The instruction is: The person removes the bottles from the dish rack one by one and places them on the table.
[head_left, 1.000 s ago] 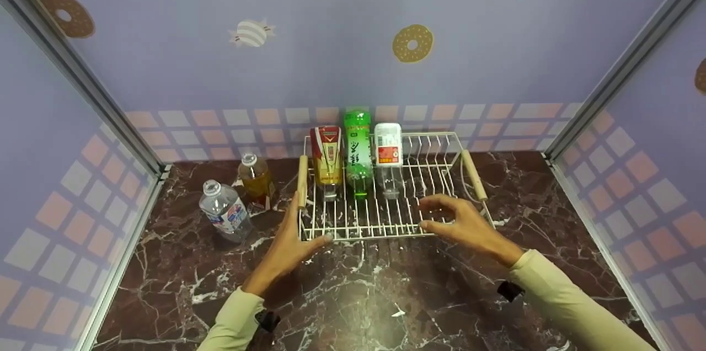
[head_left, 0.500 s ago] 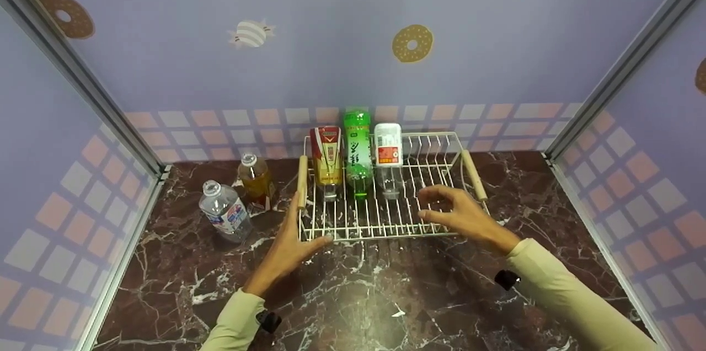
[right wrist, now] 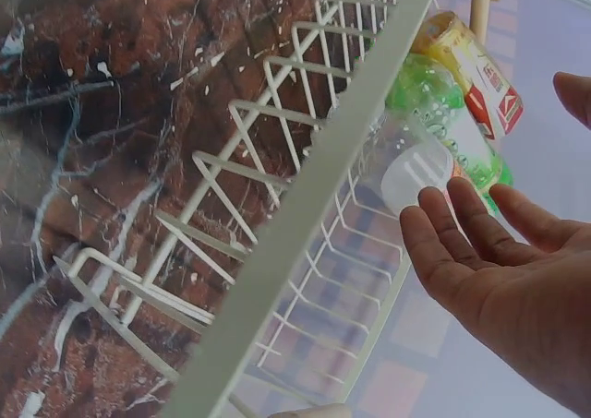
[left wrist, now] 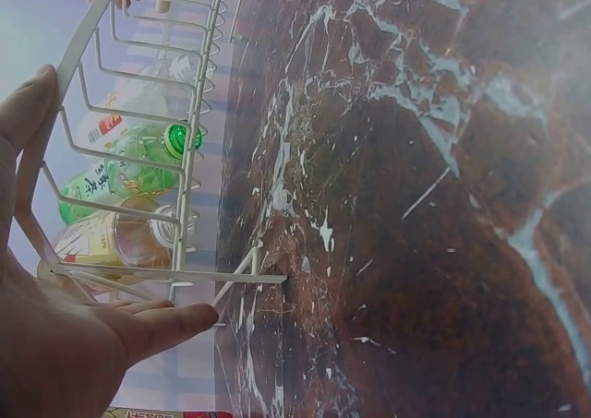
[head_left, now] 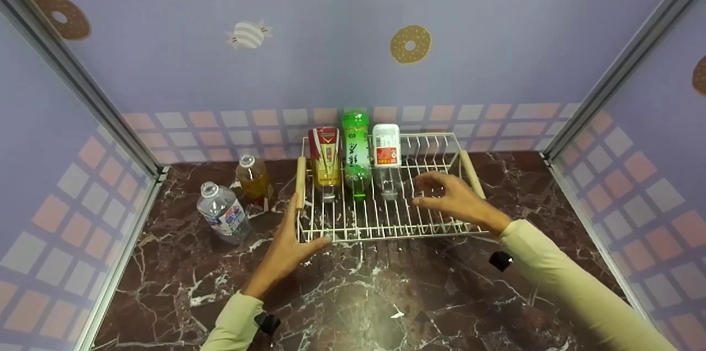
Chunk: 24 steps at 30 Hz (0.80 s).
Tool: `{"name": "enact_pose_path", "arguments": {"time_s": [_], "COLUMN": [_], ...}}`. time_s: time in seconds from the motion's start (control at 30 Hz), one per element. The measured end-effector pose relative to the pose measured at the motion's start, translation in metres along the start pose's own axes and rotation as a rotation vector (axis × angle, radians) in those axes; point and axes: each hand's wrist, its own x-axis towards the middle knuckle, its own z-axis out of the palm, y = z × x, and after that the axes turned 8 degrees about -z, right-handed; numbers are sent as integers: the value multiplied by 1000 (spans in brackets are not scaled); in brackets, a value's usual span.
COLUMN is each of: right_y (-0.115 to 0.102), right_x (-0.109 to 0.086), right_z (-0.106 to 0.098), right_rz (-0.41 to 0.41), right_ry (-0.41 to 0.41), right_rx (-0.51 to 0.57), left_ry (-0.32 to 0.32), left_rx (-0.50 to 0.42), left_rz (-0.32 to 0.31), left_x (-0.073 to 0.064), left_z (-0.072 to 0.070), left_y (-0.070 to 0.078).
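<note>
Nothing in my grasp

My right hand hangs loosely curved over the rack; my left hand, fingers straight, lies at its near corner. Just left of the right fingertips, the clear bottle lies in the rack: probably light, squeezable and slippery, best held round its middle. Its white-and-red label and, beyond, the green bottle's writing look too blurred to read.

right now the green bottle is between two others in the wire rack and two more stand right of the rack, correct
No: the blue-labelled bottle and amber bottle stand left of the wire rack, as the head view shows. The rest holds.
</note>
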Motion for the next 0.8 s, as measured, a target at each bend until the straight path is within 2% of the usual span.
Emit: {"name": "enact_pose_path", "arguments": {"time_s": [0.37,0.6,0.8], "right_y": [5,10,15], "right_x": [28,48,59], "right_z": [0,-1,-8], "right_rz": [67,117,139], "right_ry": [-24,-64,-60], "right_rx": [12,15,-15], "left_ry": [-6,15,-14], "left_rx": [-36,-42,-90], "left_rz": [-11,-20,14], "left_x": [-1,-4,-2], "left_z": [1,0,1], "left_y": [-2,-6,-6]}}
